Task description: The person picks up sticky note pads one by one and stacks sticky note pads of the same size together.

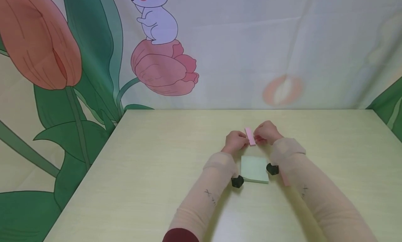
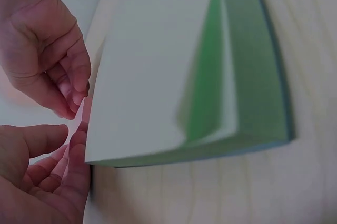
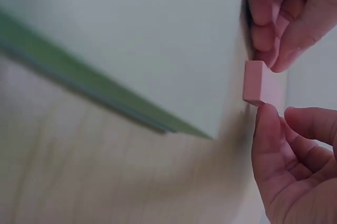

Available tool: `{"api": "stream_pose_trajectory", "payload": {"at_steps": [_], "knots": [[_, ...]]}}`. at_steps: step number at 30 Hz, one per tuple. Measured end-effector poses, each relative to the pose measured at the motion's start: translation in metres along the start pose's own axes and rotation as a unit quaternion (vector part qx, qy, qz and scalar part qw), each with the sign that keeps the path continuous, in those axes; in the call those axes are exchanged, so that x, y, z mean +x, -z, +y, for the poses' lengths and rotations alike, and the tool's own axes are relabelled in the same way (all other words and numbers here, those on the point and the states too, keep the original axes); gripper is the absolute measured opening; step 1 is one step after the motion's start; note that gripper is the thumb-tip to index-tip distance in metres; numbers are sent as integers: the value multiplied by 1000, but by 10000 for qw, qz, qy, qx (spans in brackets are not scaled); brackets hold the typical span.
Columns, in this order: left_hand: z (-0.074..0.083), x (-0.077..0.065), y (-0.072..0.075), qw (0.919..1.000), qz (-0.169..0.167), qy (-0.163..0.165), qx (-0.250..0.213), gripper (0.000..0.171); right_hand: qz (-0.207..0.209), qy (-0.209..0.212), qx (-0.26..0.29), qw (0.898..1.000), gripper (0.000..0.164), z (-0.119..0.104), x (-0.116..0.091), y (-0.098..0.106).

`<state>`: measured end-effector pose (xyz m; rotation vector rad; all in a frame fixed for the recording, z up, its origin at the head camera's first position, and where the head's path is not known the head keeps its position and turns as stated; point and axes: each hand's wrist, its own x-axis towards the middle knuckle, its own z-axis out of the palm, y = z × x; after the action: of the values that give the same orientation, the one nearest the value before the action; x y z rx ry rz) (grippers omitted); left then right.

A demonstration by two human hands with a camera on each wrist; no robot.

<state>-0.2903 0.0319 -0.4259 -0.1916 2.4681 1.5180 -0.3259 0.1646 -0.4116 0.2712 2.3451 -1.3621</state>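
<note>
A narrow pink sticky-note pad (image 1: 250, 136) is between the two hands, toward the far side of the table. My left hand (image 1: 236, 141) has its fingertips at the pad's left side, with the thumb close against it in the right wrist view. From the right, my right hand (image 1: 267, 132) holds the pad at its other side; its index fingertip (image 3: 267, 121) meets the pink block's lower corner. Nearer to me, between the forearms, lies a square pale green sticky-note pad (image 1: 254, 168). One of its corner sheets curls up in the left wrist view.
Another pink piece (image 1: 285, 179) lies partly hidden under the right forearm. Small black devices (image 1: 237, 181) sit at the wrists, close to the green pad. The pale wooden table (image 1: 150, 165) ends at a printed cloth (image 1: 232, 53) with tulips and a white animal.
</note>
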Motion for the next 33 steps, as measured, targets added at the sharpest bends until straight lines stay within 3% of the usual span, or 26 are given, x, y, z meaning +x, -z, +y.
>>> {"api": "stream_pose_trajectory", "payload": {"at_steps": [4, 11, 23, 33], "knots": [[0, 3, -3, 9999, 65, 80, 28, 13, -16, 41, -5, 10000, 20, 1, 0, -4], [0, 5, -4, 9985, 215, 3, 500, 9, 0, 113, -148, 9998, 16, 2, -1, -8], [0, 3, -4, 9987, -8, 233, 446, 6, -159, 26, -714, 9973, 16, 1, -7, -8], [-1, -3, -3, 9977, -110, 32, 665, 8, -284, 169, -980, 9946, 15, 3, -14, -8]]}}
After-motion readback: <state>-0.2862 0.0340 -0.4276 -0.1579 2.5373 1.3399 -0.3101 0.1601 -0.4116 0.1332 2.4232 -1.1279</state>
